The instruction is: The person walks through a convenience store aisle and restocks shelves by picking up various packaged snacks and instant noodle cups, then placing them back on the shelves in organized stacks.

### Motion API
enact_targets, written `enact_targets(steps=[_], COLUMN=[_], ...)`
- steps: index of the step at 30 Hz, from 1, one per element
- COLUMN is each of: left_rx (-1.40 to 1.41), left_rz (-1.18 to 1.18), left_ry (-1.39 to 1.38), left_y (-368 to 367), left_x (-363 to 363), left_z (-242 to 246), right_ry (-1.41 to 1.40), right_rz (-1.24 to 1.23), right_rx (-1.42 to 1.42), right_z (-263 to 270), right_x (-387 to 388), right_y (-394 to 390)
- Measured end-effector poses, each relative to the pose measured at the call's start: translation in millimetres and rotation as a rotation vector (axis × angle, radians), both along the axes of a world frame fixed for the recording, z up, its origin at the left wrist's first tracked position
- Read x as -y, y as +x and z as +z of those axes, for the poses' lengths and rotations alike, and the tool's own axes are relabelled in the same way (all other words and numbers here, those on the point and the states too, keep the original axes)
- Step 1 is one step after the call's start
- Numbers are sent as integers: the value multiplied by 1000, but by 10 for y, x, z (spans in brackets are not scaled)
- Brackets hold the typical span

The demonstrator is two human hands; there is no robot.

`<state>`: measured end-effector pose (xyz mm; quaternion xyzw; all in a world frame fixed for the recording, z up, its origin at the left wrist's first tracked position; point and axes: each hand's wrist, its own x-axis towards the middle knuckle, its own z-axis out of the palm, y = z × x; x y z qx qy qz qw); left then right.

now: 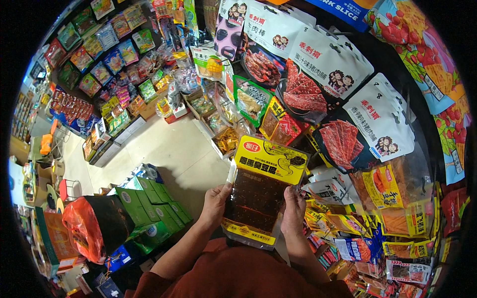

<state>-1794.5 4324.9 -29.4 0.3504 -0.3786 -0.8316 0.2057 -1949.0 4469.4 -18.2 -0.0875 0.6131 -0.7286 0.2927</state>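
My left hand [215,204] and my right hand [293,210] hold a flat plastic snack packet [257,197] between them, in front of my body. The thumbs lie along its side edges; most of the fingers are hidden behind it. A dark brown, glossy food slab shows through the clear middle. Yellow printed bands with writing cross its top and bottom. Just beyond the packet hangs a red and yellow snack pack [281,123]. To its upper right, a white pouch picturing dried meat slices [380,119] hangs on the rack.
More white meat-snack pouches [316,70] hang along the rack. Many small snack packs [350,223] crowd the right side. Green cartons [152,208] and a red plastic bag [84,231] stand at left. Open boxes of sweets [225,139] border the tiled floor [149,145].
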Motion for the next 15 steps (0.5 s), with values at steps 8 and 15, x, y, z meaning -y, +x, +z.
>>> enact_targets(steps=[8, 15], left_rx=[89, 214], left_rz=[-134, -417], left_ry=[-263, -699], left_y=[68, -100], left_x=[50, 104], left_z=[-310, -392], right_ry=[52, 329], right_rz=[49, 166], right_rx=[-142, -583], right_z=[-148, -41], right_x=[-101, -376], right_y=[-248, -742])
